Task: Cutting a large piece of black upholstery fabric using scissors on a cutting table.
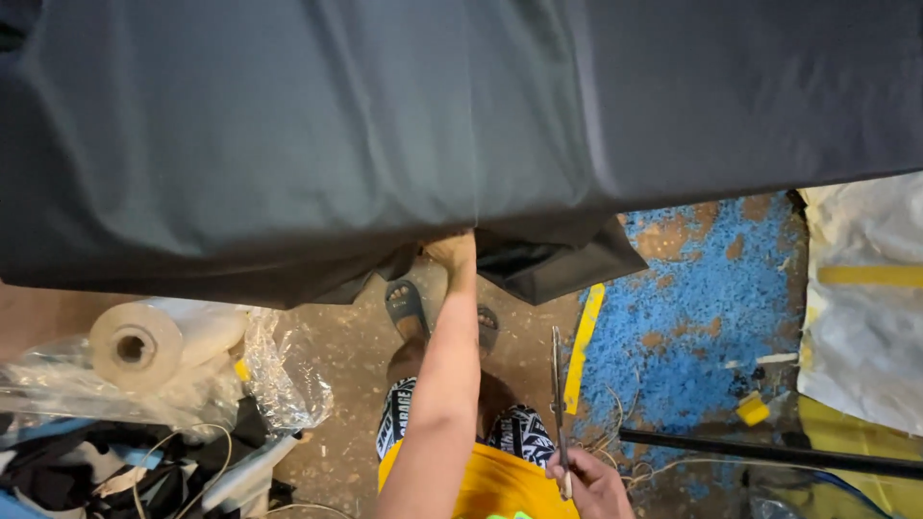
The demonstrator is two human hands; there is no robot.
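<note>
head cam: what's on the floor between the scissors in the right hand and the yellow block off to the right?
Blue-speckled floor with loose pale strings; nothing else sits between the scissors in the right hand and the yellow block, per the head view.

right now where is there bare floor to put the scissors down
Bare floor lies between the plastic-wrapped rolls and the feet; also the blue patch right of the yellow strip. Crowded lower left, with dark scraps.

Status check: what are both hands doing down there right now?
Left hand gripping the edge of the dark cloth. Right hand holding closed scissors, blades up. Nothing between scissors and cloth.
</note>
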